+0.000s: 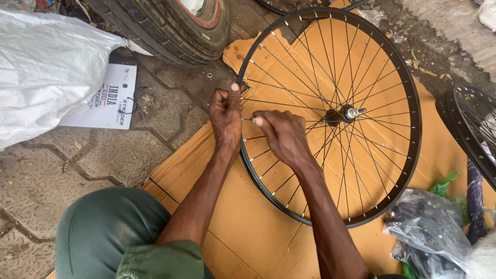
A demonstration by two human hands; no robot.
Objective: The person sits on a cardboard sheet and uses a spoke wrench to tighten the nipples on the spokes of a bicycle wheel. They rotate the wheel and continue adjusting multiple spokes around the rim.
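While wheel (330, 116) lies on cardboard (248, 227) | paved ground (62, 165) | L hand (226, 114) fingers grip rim | R hand (281, 135) fingers pinch spoke

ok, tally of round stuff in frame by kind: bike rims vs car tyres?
Spoked bicycle wheels: 3 (main wheel gripped at its rim by the left hand, one at right edge, one partly visible at top)
Car tyre: 1
Total: 4

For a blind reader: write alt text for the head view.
Seen from above, a person's left hand grips the black rim of a spoked bicycle wheel while the right hand pinches a spoke just inside the rim. The wheel lies on brown cardboard over paving, with a tyre beyond.
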